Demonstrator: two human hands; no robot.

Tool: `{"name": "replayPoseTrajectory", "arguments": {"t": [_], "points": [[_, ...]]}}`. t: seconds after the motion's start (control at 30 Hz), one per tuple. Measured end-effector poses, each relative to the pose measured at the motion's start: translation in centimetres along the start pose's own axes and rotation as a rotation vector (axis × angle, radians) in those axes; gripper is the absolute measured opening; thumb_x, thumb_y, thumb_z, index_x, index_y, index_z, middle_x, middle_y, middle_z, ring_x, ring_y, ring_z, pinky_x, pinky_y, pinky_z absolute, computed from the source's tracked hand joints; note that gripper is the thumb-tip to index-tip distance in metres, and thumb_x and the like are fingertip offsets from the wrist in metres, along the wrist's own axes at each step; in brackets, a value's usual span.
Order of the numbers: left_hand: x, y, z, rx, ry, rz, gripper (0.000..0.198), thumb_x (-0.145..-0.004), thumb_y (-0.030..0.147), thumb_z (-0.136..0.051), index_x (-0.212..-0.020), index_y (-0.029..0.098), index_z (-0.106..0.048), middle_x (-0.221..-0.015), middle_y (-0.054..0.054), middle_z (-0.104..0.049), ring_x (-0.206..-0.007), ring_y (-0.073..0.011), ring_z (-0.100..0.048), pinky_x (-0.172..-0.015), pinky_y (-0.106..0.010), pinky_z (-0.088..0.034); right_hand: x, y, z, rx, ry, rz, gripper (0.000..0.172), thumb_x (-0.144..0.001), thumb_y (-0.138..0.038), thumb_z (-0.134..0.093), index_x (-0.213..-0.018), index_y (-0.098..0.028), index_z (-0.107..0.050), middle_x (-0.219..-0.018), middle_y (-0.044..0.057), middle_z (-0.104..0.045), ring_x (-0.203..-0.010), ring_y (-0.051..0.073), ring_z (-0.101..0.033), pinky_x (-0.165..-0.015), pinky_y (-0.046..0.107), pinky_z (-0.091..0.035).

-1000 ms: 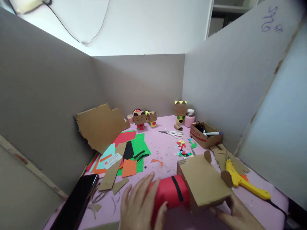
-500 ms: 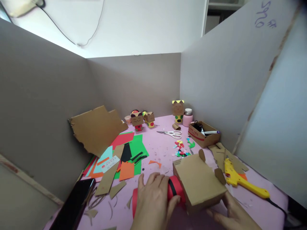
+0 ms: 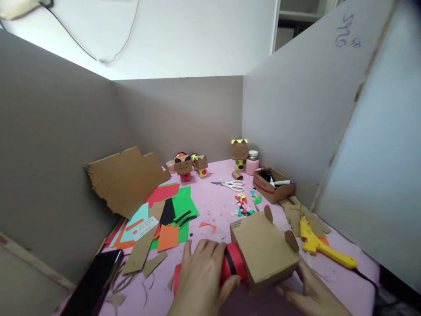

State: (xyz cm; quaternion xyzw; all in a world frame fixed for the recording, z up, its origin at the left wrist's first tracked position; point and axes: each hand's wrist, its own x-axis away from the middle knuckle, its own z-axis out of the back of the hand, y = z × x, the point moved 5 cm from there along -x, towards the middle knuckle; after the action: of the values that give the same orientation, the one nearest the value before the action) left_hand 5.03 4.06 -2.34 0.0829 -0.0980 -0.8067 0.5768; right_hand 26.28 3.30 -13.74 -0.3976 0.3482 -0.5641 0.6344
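Observation:
My left hand [image 3: 200, 276] is wrapped over a red paper tube with a black stripe [image 3: 232, 263], lying on its side on the pink table [image 3: 217, 206]. A brown cardboard box with two small round ears [image 3: 263, 250] is joined to the tube's right end. My right hand [image 3: 312, 292] grips the box from below at its near right corner. Both hands hold this paper figure low at the front of the table.
A yellow glue gun [image 3: 320, 245] lies to the right. Scissors [image 3: 230, 184], paper scraps [image 3: 243, 204], a small carton with a marker [image 3: 272, 186], several finished box-head figures [image 3: 184, 169], coloured sheets [image 3: 171, 206], torn cardboard [image 3: 123, 180] and a black phone [image 3: 92, 283] surround them. Grey partitions enclose the table.
My left hand slid further over the red tube, covering most of it. The view shifted slightly, and the figure sits a little lower and to the left.

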Motion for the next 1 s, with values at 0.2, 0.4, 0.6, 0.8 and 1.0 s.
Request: {"name": "replayPoseTrajectory", "arguments": {"t": [0.2,0.4,0.6,0.8,1.0], "points": [[-0.2,-1.1,-0.4,-0.061,0.013,-0.050,0.044,-0.080,0.038,-0.057,-0.121,0.022,-0.058,-0.123,-0.010,-0.064,-0.115,-0.0341,-0.054,-0.100,-0.065,-0.029,0.0,0.6,3.6,0.039,0.064,0.081,0.095,-0.075,-0.055,-0.056,-0.147,-0.013,-0.010,-0.155,0.016,-0.020,-0.142,0.025,-0.021,-0.115,0.044,-0.021],[-0.7,-1.5,-0.6,-0.106,0.092,-0.121,0.044,-0.081,0.043,-0.054,-0.120,0.023,-0.060,-0.121,-0.011,-0.065,-0.112,-0.0363,-0.057,-0.096,-0.065,-0.034,-2.2,5.5,10.4,0.528,0.347,0.016,0.068,-0.076,-0.040,-0.052,-0.136,-0.010,-0.037,-0.140,0.020,-0.046,-0.134,0.028,-0.037,-0.110,0.047,-0.031],[-0.2,-1.3,-0.4,-0.064,0.025,-0.057,0.044,-0.078,0.036,-0.059,-0.120,0.023,-0.060,-0.121,-0.012,-0.065,-0.113,-0.0361,-0.056,-0.098,-0.067,-0.030,-3.9,9.8,11.4,0.865,0.327,-0.032,0.060,-0.070,-0.022,-0.049,-0.127,-0.005,-0.051,-0.131,0.023,-0.054,-0.121,0.036,-0.051,-0.096,0.050,-0.044],[0.4,-0.6,0.1,0.005,-0.005,-0.005,0.047,-0.077,0.032,-0.060,-0.123,0.022,-0.056,-0.123,-0.012,-0.063,-0.116,-0.0340,-0.053,-0.102,-0.067,-0.025,-4.4,13.1,11.5,0.844,0.303,0.018,0.049,-0.074,-0.030,-0.047,-0.120,-0.013,-0.058,-0.122,0.018,-0.062,-0.112,0.034,-0.058,-0.091,0.046,-0.049],[0.5,-0.5,-0.1,0.021,-0.010,0.008,0.053,-0.073,0.029,-0.063,-0.124,0.021,-0.055,-0.125,-0.013,-0.062,-0.118,-0.0344,-0.051,-0.103,-0.070,-0.019,-4.1,12.7,12.4,0.751,0.390,0.093,0.041,-0.073,-0.035,-0.046,-0.104,-0.016,-0.064,-0.110,0.017,-0.067,-0.102,0.035,-0.063,-0.089,0.046,-0.051]]}}
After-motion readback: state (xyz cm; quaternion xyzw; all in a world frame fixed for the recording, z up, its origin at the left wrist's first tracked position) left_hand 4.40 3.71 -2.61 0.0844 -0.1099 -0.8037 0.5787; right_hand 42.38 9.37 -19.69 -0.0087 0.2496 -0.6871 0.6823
